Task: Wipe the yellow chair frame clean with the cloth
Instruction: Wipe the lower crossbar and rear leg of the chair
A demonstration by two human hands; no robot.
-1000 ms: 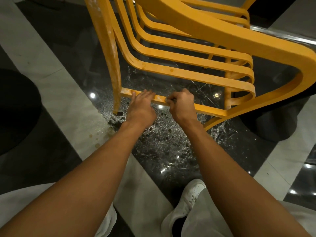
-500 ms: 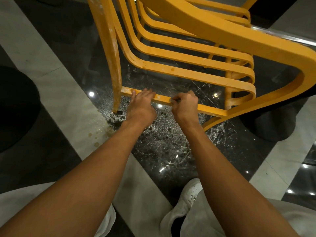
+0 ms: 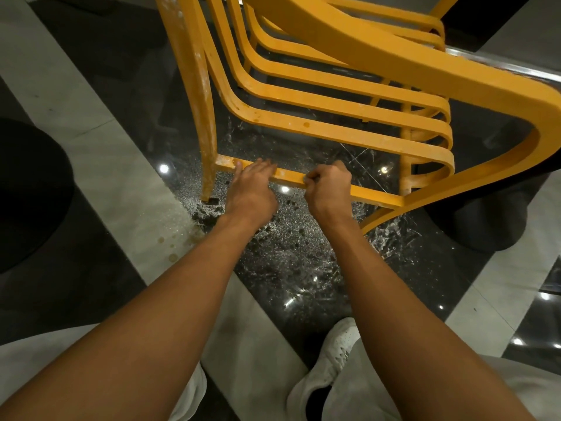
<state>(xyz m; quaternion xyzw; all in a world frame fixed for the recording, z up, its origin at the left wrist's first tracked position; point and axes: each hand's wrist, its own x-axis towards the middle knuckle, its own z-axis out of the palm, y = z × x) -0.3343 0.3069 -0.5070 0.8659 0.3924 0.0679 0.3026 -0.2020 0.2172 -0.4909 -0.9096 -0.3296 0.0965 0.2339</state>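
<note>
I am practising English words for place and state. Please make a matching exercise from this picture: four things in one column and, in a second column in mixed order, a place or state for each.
Column one
1. left hand
2. right hand
3. front chair leg
4. white shoe

Column two
A. streaked with pale residue
B. fingers curled round the low rail
C. on the floor, at the bottom of the view
D. fingers laid fairly straight over the low rail, close to the leg

Right pairs: 1-D, 2-B, 3-A, 4-C
</note>
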